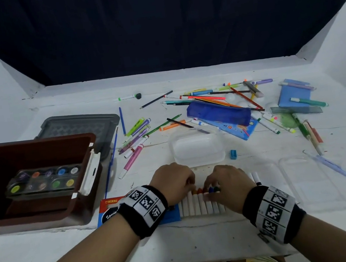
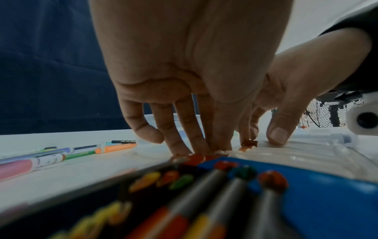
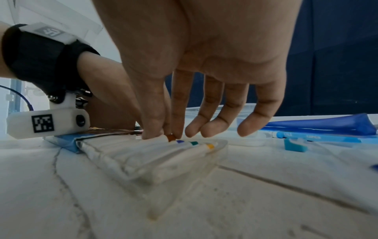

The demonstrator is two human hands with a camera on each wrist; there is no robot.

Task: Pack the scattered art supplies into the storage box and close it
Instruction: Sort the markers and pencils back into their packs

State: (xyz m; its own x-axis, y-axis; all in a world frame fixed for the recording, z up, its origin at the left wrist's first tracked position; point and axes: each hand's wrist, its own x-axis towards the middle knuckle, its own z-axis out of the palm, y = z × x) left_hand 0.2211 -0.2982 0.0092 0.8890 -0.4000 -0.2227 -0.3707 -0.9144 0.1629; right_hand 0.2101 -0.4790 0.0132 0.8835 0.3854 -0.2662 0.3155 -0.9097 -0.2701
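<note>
A clear tray of white-wrapped crayons [image 1: 200, 204] lies at the table's front, half out of its blue sleeve [image 1: 168, 217]. My left hand [image 1: 191, 183] sets straight fingertips [image 2: 180, 150] down on the crayon tips at the tray's left end. My right hand [image 1: 209, 189] pinches one brown-tipped crayon [image 3: 171, 137] between thumb and index finger; its other fingers [image 3: 253, 127] hover spread above the tray [image 3: 163, 160]. To the left stands the brown storage box [image 1: 35, 140], open, with a paint palette [image 1: 43, 180] inside.
The box's grey lid [image 1: 82, 125] lies behind it. Several markers [image 1: 135, 136] and pencils, a blue pouch [image 1: 218, 113], a clear tub [image 1: 197, 147] and a blue sharpener [image 1: 233, 154] are scattered beyond my hands. A clear flat lid [image 1: 312, 180] lies at my right.
</note>
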